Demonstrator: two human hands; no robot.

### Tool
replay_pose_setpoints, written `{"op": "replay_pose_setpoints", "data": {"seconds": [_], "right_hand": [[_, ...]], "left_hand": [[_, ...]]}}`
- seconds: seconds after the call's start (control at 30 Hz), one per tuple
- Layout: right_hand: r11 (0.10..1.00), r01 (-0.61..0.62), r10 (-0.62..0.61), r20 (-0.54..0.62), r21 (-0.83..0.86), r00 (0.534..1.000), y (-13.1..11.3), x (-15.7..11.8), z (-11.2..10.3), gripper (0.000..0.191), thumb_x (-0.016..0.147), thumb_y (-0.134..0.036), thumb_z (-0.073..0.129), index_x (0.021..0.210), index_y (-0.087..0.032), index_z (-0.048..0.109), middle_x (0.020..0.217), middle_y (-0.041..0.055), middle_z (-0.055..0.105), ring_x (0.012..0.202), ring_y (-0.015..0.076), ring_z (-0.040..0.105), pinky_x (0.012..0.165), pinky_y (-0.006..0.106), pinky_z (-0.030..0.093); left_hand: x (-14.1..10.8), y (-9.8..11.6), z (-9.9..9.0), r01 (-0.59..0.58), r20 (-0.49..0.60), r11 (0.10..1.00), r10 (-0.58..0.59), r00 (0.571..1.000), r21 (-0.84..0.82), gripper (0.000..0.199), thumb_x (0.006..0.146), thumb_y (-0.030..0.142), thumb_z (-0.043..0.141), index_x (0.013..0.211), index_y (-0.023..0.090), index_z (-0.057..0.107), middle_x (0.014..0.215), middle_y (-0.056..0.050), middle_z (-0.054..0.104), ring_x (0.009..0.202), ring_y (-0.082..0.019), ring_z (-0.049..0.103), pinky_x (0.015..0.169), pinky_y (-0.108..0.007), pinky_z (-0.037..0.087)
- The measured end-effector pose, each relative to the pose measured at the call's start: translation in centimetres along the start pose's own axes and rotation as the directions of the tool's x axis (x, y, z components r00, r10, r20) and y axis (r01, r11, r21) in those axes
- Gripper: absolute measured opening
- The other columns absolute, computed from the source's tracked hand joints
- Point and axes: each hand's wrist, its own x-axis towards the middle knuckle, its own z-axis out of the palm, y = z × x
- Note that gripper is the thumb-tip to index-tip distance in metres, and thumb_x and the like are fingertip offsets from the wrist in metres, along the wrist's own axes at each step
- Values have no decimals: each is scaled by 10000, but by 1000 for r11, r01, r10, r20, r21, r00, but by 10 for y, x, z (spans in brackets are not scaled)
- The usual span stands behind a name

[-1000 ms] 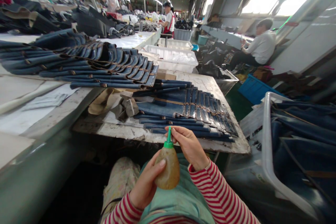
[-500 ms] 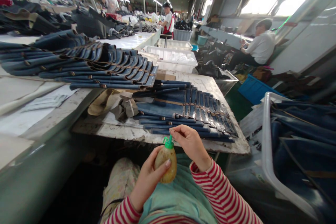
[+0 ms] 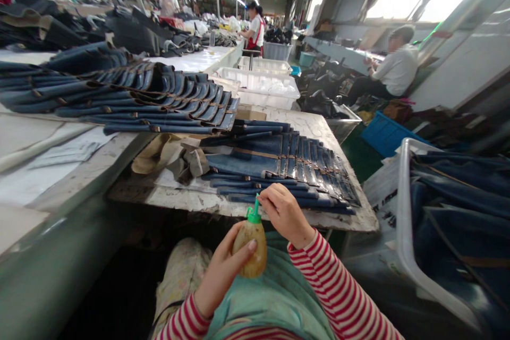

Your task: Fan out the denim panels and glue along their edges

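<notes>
My left hand (image 3: 225,265) is wrapped round a squeeze bottle (image 3: 255,247) with a yellowish, stained body, held upright over my lap. It has a green cap with a thin green nozzle (image 3: 256,206) pointing up and a small loop at its side. The fingers of my right hand (image 3: 285,215) are closed right beside the nozzle's tip; whatever is between them is hidden. Just beyond both hands, overlapping dark blue denim pieces (image 3: 255,163) lie fanned out on a worn white table (image 3: 191,201). Shiny strips run along their right-hand edges.
To the left, more folded denim (image 3: 159,93) is fanned on a higher table. A clear plastic bin (image 3: 404,212) full of denim stands close at my right. White tubs (image 3: 258,87) and a blue crate (image 3: 392,135) are farther off. Several people work in the background.
My right hand has curled inward and shifted slightly up at the nozzle, whose tip now shows. The bottle has moved a little left and stays in my left hand.
</notes>
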Motion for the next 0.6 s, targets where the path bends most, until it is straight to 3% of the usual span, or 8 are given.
{"op": "replay_pose_setpoints", "data": {"seconds": [0.13, 0.3, 0.37, 0.5, 0.6], "right_hand": [[995, -20, 27, -78, 96, 997, 4, -5, 7, 179, 863, -192, 446, 690, -181, 489, 674, 14, 494, 697, 136, 462, 656, 255, 385], [986, -46, 66, -117, 160, 991, 6, -10, 10, 195, 854, -187, 449, 659, -183, 460, 656, 2, 473, 665, 122, 446, 629, 242, 377], [982, -57, 77, -104, 182, 992, 5, -12, 11, 190, 852, -192, 447, 662, -183, 464, 656, 0, 470, 657, 119, 442, 623, 241, 376], [947, -131, 150, -43, 293, 988, 4, -17, 16, 180, 843, -217, 449, 671, -180, 487, 660, -1, 476, 651, 115, 453, 618, 236, 379], [863, -271, 289, 24, 425, 957, 6, -21, 20, 149, 835, -276, 459, 753, -177, 535, 684, 3, 504, 634, 110, 459, 585, 226, 382]], "left_hand": [[-4, -1, 2, 120, 30, 970, -116, 993, -209, 553, 637, 405, 695, 1115, 195, 514, 987, -47, 621, 935, -201, 560, 802, -258, 434], [-3, -8, 1, 187, 160, 912, -136, 978, -364, 512, 671, 352, 675, 1126, 171, 526, 1029, -76, 619, 947, -205, 572, 803, -257, 430], [0, -11, -1, 218, 187, 884, -152, 970, -413, 501, 684, 350, 662, 1134, 175, 529, 1016, -71, 622, 884, -189, 590, 763, -253, 443], [4, -11, -8, 306, 141, 801, -274, 951, -514, 540, 721, 391, 616, 1196, 168, 486, 841, -59, 642, 689, -160, 600, 651, -269, 467], [3, -5, -8, 252, 139, 781, -210, 968, -572, 563, 734, 337, 609, 1248, 182, 443, 847, -56, 647, 739, -174, 614, 716, -285, 470]]}}
